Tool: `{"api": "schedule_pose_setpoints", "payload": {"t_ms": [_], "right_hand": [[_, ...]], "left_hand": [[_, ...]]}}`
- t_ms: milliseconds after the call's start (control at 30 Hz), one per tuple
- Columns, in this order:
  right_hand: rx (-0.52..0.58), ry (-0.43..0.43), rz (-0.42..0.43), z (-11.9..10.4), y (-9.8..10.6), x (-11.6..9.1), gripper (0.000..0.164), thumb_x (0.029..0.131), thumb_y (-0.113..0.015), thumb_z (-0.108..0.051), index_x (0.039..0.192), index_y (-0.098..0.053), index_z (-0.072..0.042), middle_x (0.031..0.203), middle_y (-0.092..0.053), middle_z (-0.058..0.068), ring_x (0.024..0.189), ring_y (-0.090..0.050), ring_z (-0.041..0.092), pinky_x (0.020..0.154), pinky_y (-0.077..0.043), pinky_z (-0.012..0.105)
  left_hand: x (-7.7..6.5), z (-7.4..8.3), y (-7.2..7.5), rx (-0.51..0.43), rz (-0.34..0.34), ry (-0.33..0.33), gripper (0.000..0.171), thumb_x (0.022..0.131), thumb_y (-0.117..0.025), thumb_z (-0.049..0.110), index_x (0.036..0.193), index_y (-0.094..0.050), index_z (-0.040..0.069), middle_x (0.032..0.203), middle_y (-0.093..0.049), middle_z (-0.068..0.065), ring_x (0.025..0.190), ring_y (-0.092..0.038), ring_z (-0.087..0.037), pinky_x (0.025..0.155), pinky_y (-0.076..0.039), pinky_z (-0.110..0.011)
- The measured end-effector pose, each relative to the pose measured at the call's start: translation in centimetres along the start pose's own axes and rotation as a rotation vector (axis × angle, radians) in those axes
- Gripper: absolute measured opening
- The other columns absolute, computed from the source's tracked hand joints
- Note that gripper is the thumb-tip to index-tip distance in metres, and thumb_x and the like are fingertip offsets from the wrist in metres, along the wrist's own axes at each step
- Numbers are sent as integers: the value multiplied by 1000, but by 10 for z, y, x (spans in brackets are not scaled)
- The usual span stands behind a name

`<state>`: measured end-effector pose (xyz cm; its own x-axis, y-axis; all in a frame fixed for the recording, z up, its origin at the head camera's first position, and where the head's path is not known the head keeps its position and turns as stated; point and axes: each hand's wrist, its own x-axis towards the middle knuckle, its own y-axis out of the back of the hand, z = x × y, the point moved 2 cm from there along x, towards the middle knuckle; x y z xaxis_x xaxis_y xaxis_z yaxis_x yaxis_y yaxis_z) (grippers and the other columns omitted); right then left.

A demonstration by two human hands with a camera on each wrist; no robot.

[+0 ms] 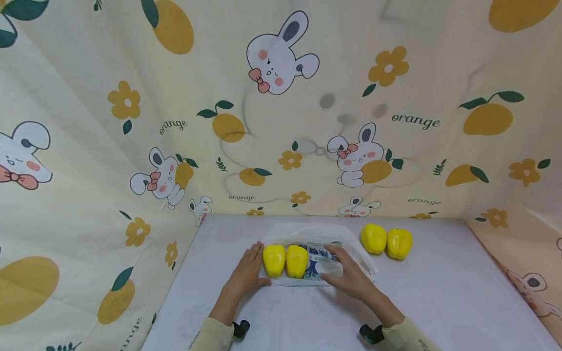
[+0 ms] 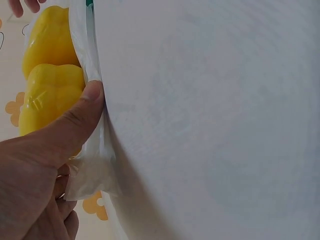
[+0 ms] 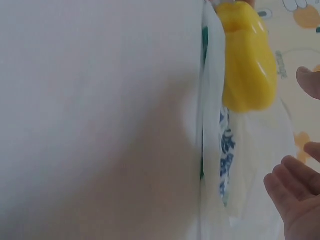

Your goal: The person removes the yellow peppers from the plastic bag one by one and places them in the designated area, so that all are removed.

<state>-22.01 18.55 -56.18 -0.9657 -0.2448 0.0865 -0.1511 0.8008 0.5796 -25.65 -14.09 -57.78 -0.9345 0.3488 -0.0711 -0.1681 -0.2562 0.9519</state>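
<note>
Steady the plastic bag [image 1: 326, 267] at its left end with the left hand [image 1: 246, 269], straight-fingered, thumb on the near edge, just beside two yellow peppers [image 1: 274, 261] lying side by side on the bag. With the right hand [image 1: 352, 279], spread wide and holding nothing, best go low and gently, to avoid rolling either. Leave alone the other peppers [image 1: 373, 239], off to the right.

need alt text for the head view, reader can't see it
Two yellow bell peppers lie on a white plastic bag with blue print, a left hand at its left end and a right hand, thumb and fingers apart, toward its right. Two more yellow peppers sit farther right on the pale table, before a patterned backdrop.
</note>
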Motion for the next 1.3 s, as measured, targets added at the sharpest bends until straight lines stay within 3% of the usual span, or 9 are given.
{"api": "schedule_pose_setpoints", "payload": {"t_ms": [367,633,867,1300], "right_hand": [[-7,-9,11,-8,-23,6,84,91,-89,-23,161,-44,-10,160,-46,19,144,-50,45,116,-48,62],[-2,-25,-1,-11,-34,11,86,89,-91,-27,161,-45,-14,160,-48,15,138,-56,43,111,-54,58],[33,2,-5,-15,-45,16,84,90,-91,-22,160,-46,-8,159,-48,18,140,-54,44,113,-53,59],[19,-13,17,-12,-55,25,86,88,-92,-23,159,-47,-8,157,-50,18,139,-55,41,112,-54,55]], "left_hand": [[1,0,0,17,3,-8,114,86,-91,40,169,-24,-2,177,-22,-19,164,-23,-33,134,-20,-49],[2,0,0,4,8,-3,116,85,-93,38,168,-23,-3,177,-23,-21,164,-23,-34,135,-19,-50],[3,-1,-2,4,5,-8,116,86,-92,39,169,-22,-3,177,-22,-20,164,-22,-33,135,-18,-48],[1,-1,-4,15,6,-13,115,87,-91,39,168,-23,-3,177,-22,-20,164,-22,-32,135,-17,-49]]}}
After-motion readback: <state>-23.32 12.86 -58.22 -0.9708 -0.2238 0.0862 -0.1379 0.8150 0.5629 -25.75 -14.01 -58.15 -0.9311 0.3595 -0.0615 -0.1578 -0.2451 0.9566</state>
